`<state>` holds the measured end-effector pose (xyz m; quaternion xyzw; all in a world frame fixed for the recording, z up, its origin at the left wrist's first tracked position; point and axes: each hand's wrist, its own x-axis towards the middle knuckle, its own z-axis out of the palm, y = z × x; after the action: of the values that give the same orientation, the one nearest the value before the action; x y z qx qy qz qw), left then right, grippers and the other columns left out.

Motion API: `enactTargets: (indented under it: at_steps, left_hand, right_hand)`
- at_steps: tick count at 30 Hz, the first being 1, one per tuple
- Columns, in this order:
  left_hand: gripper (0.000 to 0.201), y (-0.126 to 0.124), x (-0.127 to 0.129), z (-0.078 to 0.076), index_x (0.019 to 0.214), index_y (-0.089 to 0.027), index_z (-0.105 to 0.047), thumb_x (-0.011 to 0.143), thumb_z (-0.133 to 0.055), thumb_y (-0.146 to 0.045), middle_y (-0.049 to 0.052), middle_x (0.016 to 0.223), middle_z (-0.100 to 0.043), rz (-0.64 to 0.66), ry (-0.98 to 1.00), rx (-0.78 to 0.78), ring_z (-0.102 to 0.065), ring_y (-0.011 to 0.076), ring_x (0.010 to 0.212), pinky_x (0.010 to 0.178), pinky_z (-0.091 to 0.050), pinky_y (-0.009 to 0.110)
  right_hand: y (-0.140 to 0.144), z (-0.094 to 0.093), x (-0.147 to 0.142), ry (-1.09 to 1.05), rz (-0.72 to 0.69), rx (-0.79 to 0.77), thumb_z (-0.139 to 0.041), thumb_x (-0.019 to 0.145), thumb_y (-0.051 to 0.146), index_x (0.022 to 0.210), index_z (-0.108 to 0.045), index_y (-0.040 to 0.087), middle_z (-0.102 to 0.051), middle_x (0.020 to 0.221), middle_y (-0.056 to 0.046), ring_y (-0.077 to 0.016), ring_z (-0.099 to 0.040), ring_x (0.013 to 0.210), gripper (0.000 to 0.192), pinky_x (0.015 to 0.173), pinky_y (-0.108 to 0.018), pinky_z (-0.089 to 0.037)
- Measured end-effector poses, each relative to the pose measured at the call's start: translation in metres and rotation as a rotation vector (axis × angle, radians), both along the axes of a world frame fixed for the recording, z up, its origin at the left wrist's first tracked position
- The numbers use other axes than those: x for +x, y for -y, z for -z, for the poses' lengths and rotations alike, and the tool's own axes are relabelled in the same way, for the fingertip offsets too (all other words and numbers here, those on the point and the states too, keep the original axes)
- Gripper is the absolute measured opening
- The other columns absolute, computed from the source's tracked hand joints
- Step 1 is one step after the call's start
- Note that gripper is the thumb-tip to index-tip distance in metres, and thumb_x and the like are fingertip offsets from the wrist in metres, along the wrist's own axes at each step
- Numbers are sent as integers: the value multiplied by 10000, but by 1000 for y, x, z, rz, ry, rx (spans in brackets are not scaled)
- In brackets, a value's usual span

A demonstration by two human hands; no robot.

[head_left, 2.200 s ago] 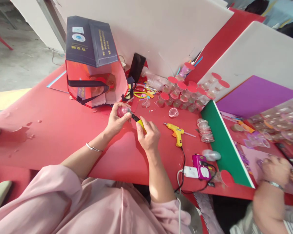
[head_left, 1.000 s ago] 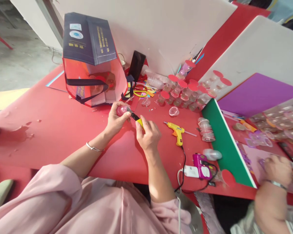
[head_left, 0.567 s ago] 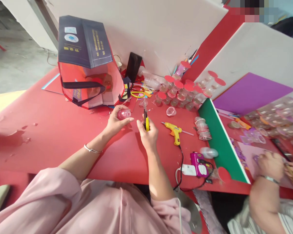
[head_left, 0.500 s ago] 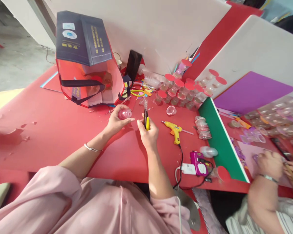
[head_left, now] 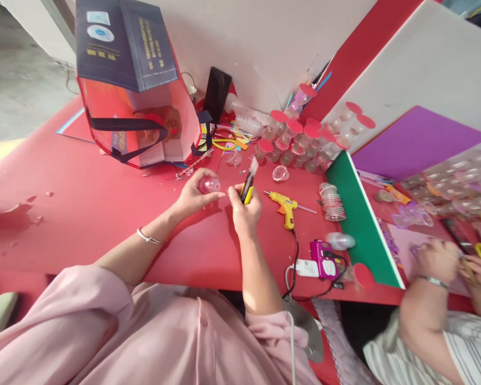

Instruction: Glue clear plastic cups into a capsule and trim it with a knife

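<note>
A small clear plastic cup [head_left: 209,185] is gripped in the left hand [head_left: 194,195] above the red table [head_left: 104,214]. A yellow utility knife [head_left: 248,184] is clenched in the right hand [head_left: 245,213], blade pointing up, just beside the cup.

Both forearms outstretched, left hand [head_left: 193,195] cupped, right hand [head_left: 245,213] fisted, fingers curled.

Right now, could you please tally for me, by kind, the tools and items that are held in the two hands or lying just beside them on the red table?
Utility knife, in the right hand: 1
Pink plastic capsule, in the left hand: 1
Yellow glue gun, lying on the red table: 1
Total: 3
</note>
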<state>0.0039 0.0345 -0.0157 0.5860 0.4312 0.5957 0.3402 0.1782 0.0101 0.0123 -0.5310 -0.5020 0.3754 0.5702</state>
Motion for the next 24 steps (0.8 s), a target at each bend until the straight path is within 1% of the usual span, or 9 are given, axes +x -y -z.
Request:
enactTargets:
  at_steps: [3,5,8,10,12,15,17,20,24]
  left_hand:
    - [515,2,1,1,1086,-221,-712,695,-1004,-386,64,1062,-728,36,-58,10,-690,217,986,895,-575,333]
    - [467,3,2,2,1101,-229,-708,737,-969,-358,59,1070,-728,37,-103,39,-693,222,1006,923,-570,347]
    - [402,5,2,1,1111,-227,-705,775,-917,-287,53,1060,-723,29,-137,52,-693,212,984,887,-566,330]
    - [386,6,2,-1,1107,-221,-712,768,-897,-231,52,1059,-723,29,-147,46,-694,208,979,865,-561,315]
    - [402,7,2,-3,1111,-220,-717,747,-884,-185,51,1073,-729,32,-161,39,-698,209,993,882,-555,316]
    - [420,7,1,-4,1122,-221,-710,735,-866,-167,50,1091,-733,32,-196,41,-699,214,1009,903,-550,329]
    - [412,7,1,-3,1124,-220,-699,744,-855,-184,51,1091,-732,26,-226,56,-696,216,1006,896,-552,332]
    - [385,6,1,-1,1125,-220,-684,766,-822,-201,55,1083,-728,21,-281,90,-695,219,994,872,-555,334]
    - [344,4,1,-1,1094,-218,-665,763,-749,-173,49,1042,-716,-4,-360,128,-680,219,967,853,-551,345]
  right_hand:
    - [-3,0,3,-47,-21,-24,-708,930,588,999,-637,233,-708,775,35,-134,-676,660,369,673,-267,-580]
    - [-3,0,4,-1,-52,-18,-747,903,567,1024,-642,236,-737,814,20,-152,-708,704,368,702,-284,-598]
    - [-1,-1,1,78,-90,28,-812,855,486,1000,-662,243,-773,869,12,-164,-734,770,321,781,-303,-618]
    - [1,-1,0,90,-111,40,-813,856,456,991,-666,246,-784,886,12,-164,-742,790,290,804,-304,-623]
    - [2,-2,-2,97,-117,41,-803,864,452,995,-665,247,-791,904,8,-164,-748,804,280,803,-301,-629]
    - [2,-1,-1,122,-102,59,-784,886,455,997,-662,247,-790,912,7,-160,-749,800,265,796,-292,-631]
    - [2,0,0,172,-96,87,-765,912,460,1006,-663,251,-789,916,6,-157,-746,786,251,789,-287,-627]
    - [1,5,2,302,-93,172,-716,964,460,1040,-668,253,-793,926,-8,-165,-746,786,226,797,-298,-617]
    - [-1,11,3,452,-80,273,-664,1007,430,1047,-664,249,-792,929,-29,-186,-753,820,185,809,-312,-599]
